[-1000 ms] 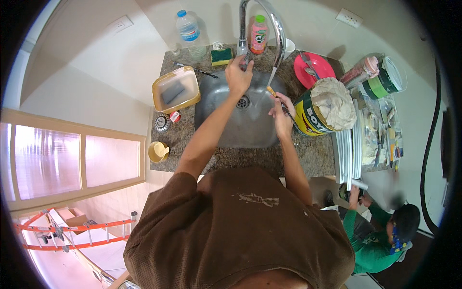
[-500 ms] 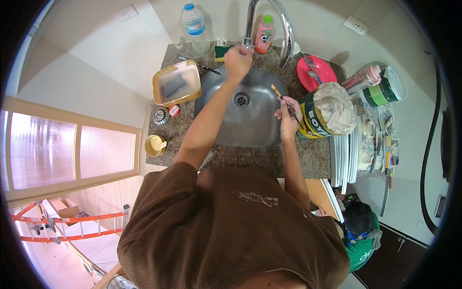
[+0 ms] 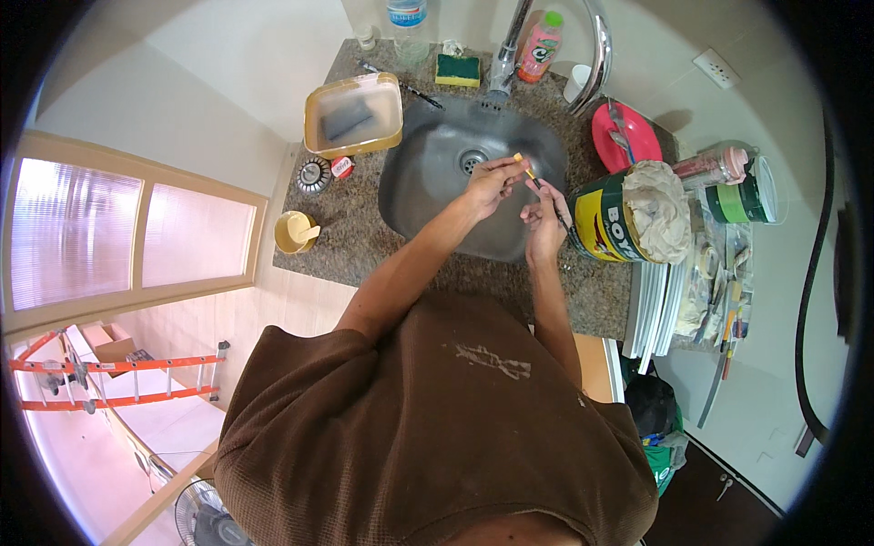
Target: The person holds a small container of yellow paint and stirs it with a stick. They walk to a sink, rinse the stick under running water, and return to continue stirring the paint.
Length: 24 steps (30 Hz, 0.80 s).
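Note:
A slim paintbrush [image 3: 537,182] with a dark handle and pale yellow bristles is held over the right side of the steel sink [image 3: 421,196]. My right hand [image 3: 546,232] grips its handle, the dark end slanting down toward a large paint bucket [image 3: 601,218]. The fingers of my left hand [image 3: 492,186] are closed at the bristle end. Behind both hands the drain [image 3: 472,162] shows in the basin. A chrome faucet [image 3: 503,73] stands at the sink's far edge; no water is visible at its spout.
Left of the sink sit a rectangular tub [image 3: 314,146], a sink strainer [image 3: 314,175] and a small yellow cup [image 3: 293,233]. A green-yellow sponge [image 3: 457,71] and a pink bottle [image 3: 541,47] stand behind. Right are a red plate [image 3: 640,136] and white strips [image 3: 657,305]. A person [image 3: 651,405] is below right.
My left hand has left the faucet base and come nearer, to the brush's bristles. My right hand still holds the brush. The whole view has shifted and tilted slightly.

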### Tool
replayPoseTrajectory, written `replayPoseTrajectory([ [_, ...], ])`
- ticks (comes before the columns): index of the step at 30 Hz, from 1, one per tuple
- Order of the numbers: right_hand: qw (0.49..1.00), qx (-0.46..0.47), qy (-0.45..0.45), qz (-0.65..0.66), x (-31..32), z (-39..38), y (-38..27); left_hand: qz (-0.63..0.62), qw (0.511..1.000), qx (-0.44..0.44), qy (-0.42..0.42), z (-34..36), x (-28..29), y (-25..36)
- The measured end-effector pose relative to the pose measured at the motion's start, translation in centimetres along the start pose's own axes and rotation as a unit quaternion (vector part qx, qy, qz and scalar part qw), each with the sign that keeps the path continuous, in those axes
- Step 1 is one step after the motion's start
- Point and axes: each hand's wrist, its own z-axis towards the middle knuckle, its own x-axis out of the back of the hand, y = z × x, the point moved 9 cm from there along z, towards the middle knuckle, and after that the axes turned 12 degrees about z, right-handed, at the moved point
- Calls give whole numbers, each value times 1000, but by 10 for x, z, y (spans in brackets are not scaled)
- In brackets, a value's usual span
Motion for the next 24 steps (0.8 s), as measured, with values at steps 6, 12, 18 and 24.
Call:
replayPoseTrajectory([
  [6,999,-24,-19,12,-3,0,7,50,994,-59,74,-9,8,5],
  [12,999,-14,-33,-15,-12,-3,5,76,983,-133,100,-20,5,20],
  [18,999,8,-46,-22,-16,-4,-2,72,983,-136,99,-24,4,25],
  [24,999,0,-52,12,-15,-4,-5,45,989,-105,93,-24,8,26],
])
